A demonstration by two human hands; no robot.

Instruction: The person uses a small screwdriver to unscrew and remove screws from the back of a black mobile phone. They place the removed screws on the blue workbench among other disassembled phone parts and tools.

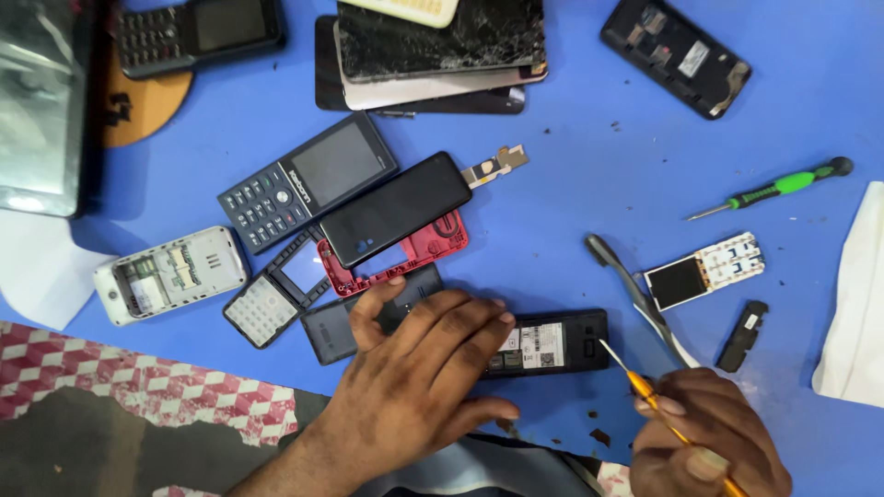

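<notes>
My left hand (419,373) lies flat, fingers spread, pressing on an opened black keypad phone (552,342) that rests back-up on the blue table. My right hand (709,442) grips an orange-handled screwdriver (645,382); its thin metal tip touches the phone's right end. Under my left fingers lies a dark back cover (336,327), and just above it a red phone frame (387,262).
Many phone parts lie around: a black smartphone (396,207), a dark keypad phone (308,179), a white phone shell (170,273), a small circuit board with screen (704,270), tweezers (635,294), a green screwdriver (773,189), cracked phones (437,46), a white cloth (856,304).
</notes>
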